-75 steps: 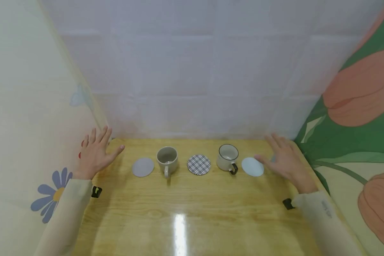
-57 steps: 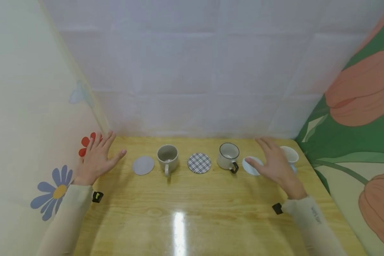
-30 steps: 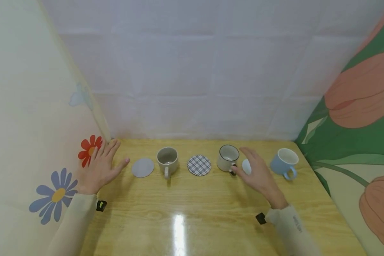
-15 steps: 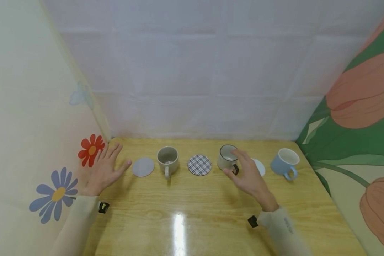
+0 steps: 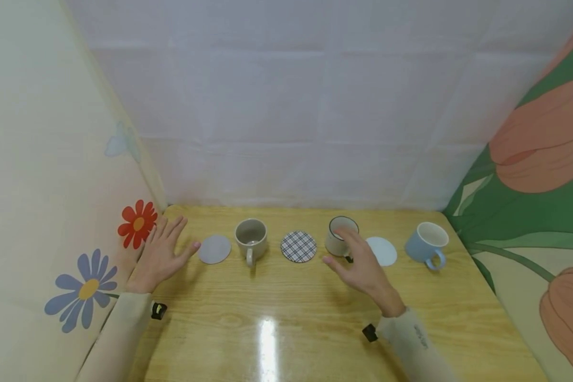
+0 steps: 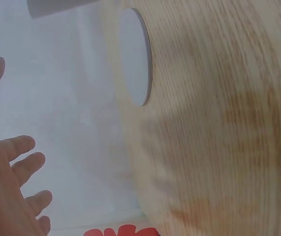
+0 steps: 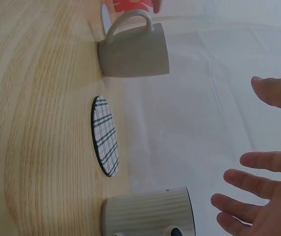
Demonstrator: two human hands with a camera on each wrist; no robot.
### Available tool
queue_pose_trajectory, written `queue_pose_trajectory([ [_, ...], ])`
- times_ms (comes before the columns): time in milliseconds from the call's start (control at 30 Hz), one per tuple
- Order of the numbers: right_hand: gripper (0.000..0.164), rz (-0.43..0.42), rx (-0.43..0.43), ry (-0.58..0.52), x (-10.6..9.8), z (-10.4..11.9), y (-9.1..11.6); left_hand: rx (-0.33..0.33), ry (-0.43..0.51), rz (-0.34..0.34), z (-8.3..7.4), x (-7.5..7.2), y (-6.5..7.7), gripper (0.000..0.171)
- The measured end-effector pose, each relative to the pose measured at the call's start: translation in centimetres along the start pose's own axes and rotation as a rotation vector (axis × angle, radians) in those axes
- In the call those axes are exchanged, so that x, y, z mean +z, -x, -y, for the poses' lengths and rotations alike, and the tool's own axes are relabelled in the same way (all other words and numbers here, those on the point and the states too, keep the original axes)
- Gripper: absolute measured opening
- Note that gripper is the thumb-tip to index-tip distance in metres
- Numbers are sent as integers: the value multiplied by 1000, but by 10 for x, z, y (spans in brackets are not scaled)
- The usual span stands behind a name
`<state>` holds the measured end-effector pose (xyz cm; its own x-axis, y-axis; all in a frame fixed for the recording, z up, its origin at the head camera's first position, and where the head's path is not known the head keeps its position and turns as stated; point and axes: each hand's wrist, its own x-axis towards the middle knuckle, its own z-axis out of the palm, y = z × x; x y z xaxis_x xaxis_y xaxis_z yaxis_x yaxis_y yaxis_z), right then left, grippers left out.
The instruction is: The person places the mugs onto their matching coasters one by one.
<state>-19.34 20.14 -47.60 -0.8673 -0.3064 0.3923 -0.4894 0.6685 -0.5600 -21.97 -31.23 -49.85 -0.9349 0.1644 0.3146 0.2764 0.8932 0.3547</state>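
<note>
Near the dark-rimmed mug (image 5: 333, 246) standing right of the plaid coaster (image 5: 298, 246), the right hand (image 5: 365, 269) hangs empty, fingers loosely spread; over on the left, the left hand (image 5: 159, 260), also empty and spread, hovers by the grey coaster (image 5: 214, 249).

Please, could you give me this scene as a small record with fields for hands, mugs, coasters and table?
Left hand: holds nothing; nearest the gray coaster
Right hand: holds nothing; raised near the dark-rimmed mug
Upright mugs: gray mug, dark-rimmed mug, blue mug
Flat coasters, no mug on them: gray coaster, plaid coaster, pale blue coaster
Table: wooden table
</note>
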Motion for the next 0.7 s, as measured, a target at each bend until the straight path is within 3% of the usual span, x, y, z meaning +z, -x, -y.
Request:
queue_pose_trajectory([
  [500, 72, 5, 12, -37, 11, 9, 1, 20, 12, 7, -10, 5, 2, 80],
  [700, 72, 6, 22, -22, 17, 14, -3, 19, 27, 4, -5, 11, 2, 78],
])
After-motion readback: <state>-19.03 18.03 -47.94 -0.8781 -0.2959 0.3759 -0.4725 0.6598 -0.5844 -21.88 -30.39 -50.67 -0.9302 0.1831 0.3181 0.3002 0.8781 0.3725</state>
